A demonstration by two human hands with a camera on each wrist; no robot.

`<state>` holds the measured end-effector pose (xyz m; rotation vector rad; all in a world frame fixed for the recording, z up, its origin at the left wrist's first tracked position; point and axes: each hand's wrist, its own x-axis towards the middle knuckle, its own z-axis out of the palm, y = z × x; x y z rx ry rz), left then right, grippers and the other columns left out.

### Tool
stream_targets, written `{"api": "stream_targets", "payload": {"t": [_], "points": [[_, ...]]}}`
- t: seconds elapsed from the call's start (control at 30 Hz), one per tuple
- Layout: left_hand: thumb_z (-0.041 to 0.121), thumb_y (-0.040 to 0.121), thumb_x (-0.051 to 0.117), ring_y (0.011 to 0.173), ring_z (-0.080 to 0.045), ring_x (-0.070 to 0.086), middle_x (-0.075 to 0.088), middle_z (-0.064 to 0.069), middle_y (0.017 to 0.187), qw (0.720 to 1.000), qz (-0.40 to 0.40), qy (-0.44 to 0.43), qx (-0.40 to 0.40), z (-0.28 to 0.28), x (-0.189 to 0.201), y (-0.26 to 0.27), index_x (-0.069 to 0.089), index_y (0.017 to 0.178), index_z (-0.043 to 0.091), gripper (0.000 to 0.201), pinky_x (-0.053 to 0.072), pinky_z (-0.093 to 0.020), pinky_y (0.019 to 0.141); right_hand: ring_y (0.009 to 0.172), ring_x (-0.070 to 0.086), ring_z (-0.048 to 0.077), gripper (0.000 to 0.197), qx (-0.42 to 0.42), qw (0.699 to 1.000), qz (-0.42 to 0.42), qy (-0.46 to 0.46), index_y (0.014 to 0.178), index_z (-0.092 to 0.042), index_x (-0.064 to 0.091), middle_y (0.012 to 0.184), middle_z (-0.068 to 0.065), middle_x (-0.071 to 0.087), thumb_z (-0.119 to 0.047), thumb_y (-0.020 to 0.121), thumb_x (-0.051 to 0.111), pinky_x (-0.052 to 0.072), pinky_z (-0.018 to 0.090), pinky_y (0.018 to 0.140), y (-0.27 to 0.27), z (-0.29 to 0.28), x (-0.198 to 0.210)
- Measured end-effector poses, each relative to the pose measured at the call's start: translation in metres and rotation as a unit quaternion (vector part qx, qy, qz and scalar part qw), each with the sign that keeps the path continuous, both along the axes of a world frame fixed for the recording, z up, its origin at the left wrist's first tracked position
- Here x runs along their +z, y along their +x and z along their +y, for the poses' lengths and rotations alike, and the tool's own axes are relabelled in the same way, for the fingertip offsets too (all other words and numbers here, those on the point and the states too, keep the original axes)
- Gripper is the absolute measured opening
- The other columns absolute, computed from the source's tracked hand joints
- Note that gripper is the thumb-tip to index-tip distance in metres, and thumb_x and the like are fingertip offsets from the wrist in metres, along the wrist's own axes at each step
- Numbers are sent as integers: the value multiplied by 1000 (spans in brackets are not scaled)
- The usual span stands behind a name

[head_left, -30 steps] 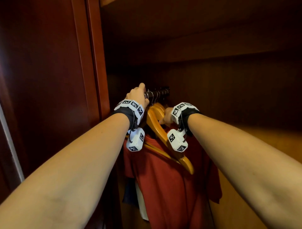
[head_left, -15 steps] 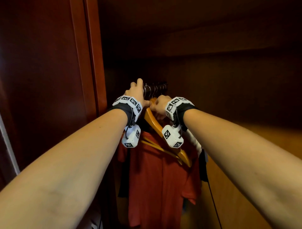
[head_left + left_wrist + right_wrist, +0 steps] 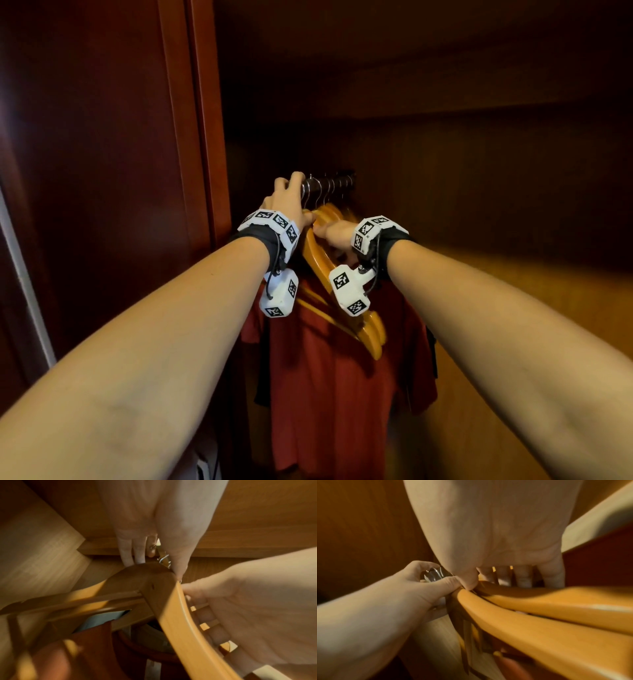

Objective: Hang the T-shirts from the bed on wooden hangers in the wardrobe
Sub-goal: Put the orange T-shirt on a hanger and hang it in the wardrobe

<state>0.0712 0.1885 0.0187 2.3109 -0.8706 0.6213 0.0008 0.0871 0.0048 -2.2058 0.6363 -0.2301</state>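
Observation:
A red T-shirt [image 3: 325, 394] hangs on a wooden hanger [image 3: 318, 253] among several hangers under the chrome rail [image 3: 335, 181]. My left hand [image 3: 289, 202] reaches up to the rail's near end. Its fingers curl over the chrome rail [image 3: 435, 574] and its thumb touches the hanger's top. My right hand [image 3: 337, 234] grips the top of the hanger [image 3: 539, 628], thumb in front and fingers [image 3: 523, 578] curled behind the wood. In the left wrist view the hanger [image 3: 168, 608] arcs across, with the right hand [image 3: 248, 608] beside it. The hooks are mostly hidden by my hands.
The dark red door frame [image 3: 202, 120] stands close on the left. A wooden side panel [image 3: 513, 308] closes the right. A dark garment [image 3: 262, 377] hangs behind the red shirt. A shelf [image 3: 411, 102] runs overhead.
My right hand has moved up from the hanger's shoulder to its top, close to the left hand. The red shirt has swung and now hangs straighter. The left hand stays at the rail.

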Motion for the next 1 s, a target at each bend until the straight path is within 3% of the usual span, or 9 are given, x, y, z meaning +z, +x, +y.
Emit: {"api": "stream_targets", "payload": {"t": [0.17,0.27,0.3,0.47,0.6,0.7,0.8,0.93,1.0], "points": [[34,86,73,117,-43,55,38,-9,146,1000,0,3,1,1,-1,3,32,143,31,70,48,-52,92,117,59,37,49,18,999,9,31,130,-10,54,128,20,60,-46,98,49,44,52,106,1,-1,1],[37,87,70,119,-43,54,37,-9,148,1000,2,5,-1,2,-1,4,30,144,32,69,47,-53,92,70,63,28,22,10,999,24,44,99,-11,59,83,13,65,-31,92,56,56,36,72,-7,-2,2],[37,88,69,119,-43,55,37,-9,148,1000,2,7,-1,2,-1,4,30,144,32,68,48,-53,93,68,60,26,17,6,1000,24,19,101,-10,59,78,11,60,-25,95,54,54,33,67,-9,-1,2],[34,89,67,115,-42,57,37,-8,148,1000,-3,11,-1,4,-1,5,29,144,32,67,50,-54,93,80,58,27,32,10,998,10,-54,125,0,54,76,9,56,-20,99,55,52,37,76,-10,-5,2],[32,89,68,118,-41,55,33,-7,152,1000,2,13,2,4,-2,6,27,146,33,70,49,-53,94,60,55,20,29,9,997,-9,-77,124,-5,52,73,8,56,-20,100,56,49,31,59,-12,-9,6],[33,88,69,119,-43,54,33,-8,152,1000,9,11,4,2,-1,6,28,145,33,70,48,-53,94,58,55,19,26,4,996,-35,-85,122,-5,53,76,9,58,-18,99,56,47,28,53,-12,-13,11],[33,87,71,119,-44,53,35,-10,149,1000,16,13,7,2,0,6,28,144,33,71,49,-54,93,64,57,19,22,-8,994,-62,-92,117,-10,55,79,7,59,-24,99,57,50,29,59,-16,-14,13],[33,87,72,124,-45,49,35,-13,148,1000,21,10,16,1,0,1,28,146,31,74,46,-54,96,87,67,27,31,-35,989,-102,-101,109,-15,62,94,8,67,-41,94,61,55,43,89,-21,-20,10],[33,88,70,127,-45,46,31,-14,152,999,22,15,19,1,-1,-3,25,149,29,76,44,-54,99,88,68,27,31,-47,985,-119,-117,103,-16,66,96,7,70,-45,91,62,55,42,89,-25,-23,8]]}}
